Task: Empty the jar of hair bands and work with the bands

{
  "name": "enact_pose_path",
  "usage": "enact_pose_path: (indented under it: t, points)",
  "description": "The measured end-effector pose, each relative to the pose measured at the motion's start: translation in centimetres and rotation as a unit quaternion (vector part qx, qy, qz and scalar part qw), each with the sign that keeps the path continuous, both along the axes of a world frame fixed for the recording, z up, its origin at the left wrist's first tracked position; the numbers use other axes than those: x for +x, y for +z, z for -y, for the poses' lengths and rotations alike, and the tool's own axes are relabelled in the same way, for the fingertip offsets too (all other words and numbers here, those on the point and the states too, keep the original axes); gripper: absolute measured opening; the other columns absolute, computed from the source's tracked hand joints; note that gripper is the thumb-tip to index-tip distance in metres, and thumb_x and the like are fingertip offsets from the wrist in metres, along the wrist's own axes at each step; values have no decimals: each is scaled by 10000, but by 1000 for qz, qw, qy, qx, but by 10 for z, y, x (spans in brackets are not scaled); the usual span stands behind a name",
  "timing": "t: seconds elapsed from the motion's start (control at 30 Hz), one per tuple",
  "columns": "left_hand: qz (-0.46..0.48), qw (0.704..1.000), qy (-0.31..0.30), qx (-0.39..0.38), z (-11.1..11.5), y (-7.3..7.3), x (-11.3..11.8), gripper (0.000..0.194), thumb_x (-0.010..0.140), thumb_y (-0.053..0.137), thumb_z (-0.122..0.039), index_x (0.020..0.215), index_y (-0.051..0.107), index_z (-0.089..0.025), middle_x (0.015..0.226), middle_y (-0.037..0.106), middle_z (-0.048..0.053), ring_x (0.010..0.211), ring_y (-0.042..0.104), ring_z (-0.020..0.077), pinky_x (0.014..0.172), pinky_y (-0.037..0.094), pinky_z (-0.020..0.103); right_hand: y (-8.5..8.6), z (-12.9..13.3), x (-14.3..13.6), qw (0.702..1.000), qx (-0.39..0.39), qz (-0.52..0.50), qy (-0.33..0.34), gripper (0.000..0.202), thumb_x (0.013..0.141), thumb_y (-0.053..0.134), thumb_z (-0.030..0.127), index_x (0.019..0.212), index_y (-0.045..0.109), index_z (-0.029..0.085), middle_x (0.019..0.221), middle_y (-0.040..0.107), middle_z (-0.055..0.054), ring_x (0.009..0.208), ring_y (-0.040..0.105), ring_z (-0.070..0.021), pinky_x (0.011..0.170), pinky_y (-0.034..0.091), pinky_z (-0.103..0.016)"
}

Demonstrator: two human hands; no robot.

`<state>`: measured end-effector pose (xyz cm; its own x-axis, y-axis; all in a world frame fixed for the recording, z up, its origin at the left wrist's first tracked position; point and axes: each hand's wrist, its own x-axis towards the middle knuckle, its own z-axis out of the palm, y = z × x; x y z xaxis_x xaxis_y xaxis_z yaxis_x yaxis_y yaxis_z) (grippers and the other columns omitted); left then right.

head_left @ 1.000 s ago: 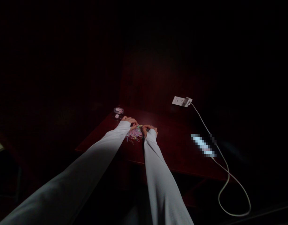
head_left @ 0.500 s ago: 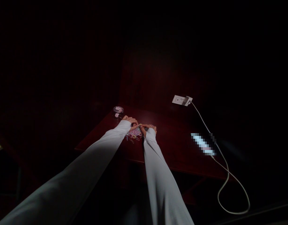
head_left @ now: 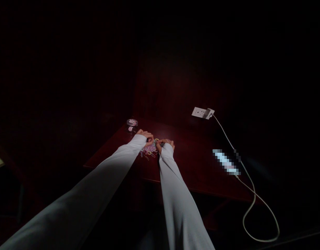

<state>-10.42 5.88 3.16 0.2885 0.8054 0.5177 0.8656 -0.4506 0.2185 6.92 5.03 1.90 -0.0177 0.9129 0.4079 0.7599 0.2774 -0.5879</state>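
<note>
A loose pile of small pastel hair ties (head_left: 149, 150) in pink, purple, yellow and blue lies on the dark red table (head_left: 191, 166). Over the pile's far left side is my left hand (head_left: 146, 136), its fingers curled together; whatever they pinch is too small to make out. My right hand (head_left: 166, 142) is at the pile's right side, thumb and forefinger closed at a yellow hair tie (head_left: 156, 140). The hands are slightly apart. White sleeves cover both my arms.
At the table's far left stands a small clear round jar (head_left: 132, 125) with a patterned lid. A blurred phone-like object (head_left: 226, 162) lies on the right. Its white cable (head_left: 276, 222) loops past the table edge and up to a charger (head_left: 209, 113) in the wall socket (head_left: 198, 112).
My hands have drawn a little apart, opening a gap between the fingertips. The yellow hair tie shows more clearly by my right fingers. The whole view has shifted slightly.
</note>
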Motion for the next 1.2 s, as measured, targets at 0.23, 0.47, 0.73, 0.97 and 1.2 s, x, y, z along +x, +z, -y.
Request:
enact_pose_path:
  t: [0.23, 0.47, 0.73, 0.97, 1.2]
  points:
    - [2, 1000, 22, 8, -1, 2, -2, 76, 788, 619, -205, 721, 656, -200, 756, 714, -8, 818, 597, 180, 819, 283, 360, 6, 6, -2, 999, 4, -6, -52, 147, 846, 621, 286, 837, 759, 237, 1023, 732, -44, 1114, 502, -254, 941, 297, -365]
    - [15, 999, 46, 22, 5, 3, -2, 98, 812, 603, -182, 729, 653, -196, 760, 705, -1, 824, 596, 181, 823, 279, 366, 5, 2, -1, 994, 16, -29, -103, 114, 800, 636, 260, 770, 737, 217, 976, 729, -64, 1073, 537, -279, 878, 317, -382]
    - [21, 998, -57, -32, -9, -6, -8, 127, 853, 599, -282, 803, 685, -203, 804, 713, -9, 806, 611, 162, 803, 315, 327, -1, -4, -4, 1000, 26, -9, 3, 103, 804, 666, 266, 785, 760, 229, 927, 733, -26, 1059, 535, -238, 946, 331, -352]
    - [52, 998, -31, -3, -2, -5, -12, 149, 893, 584, -275, 832, 705, -210, 833, 729, 3, 860, 625, 184, 823, 320, 346, 1, -10, 21, 987, -8, -60, -151, 233, 893, 588, 345, 918, 787, 227, 1057, 731, -91, 1079, 497, -279, 890, 311, -388]
    - [54, 998, 11, 3, 2, -2, -11, 133, 879, 604, -243, 784, 689, -203, 797, 718, -3, 841, 619, 178, 826, 317, 343, 2, -7, 35, 971, -19, -47, -233, 248, 905, 595, 382, 966, 792, 244, 1149, 709, -100, 1096, 464, -309, 885, 281, -412]
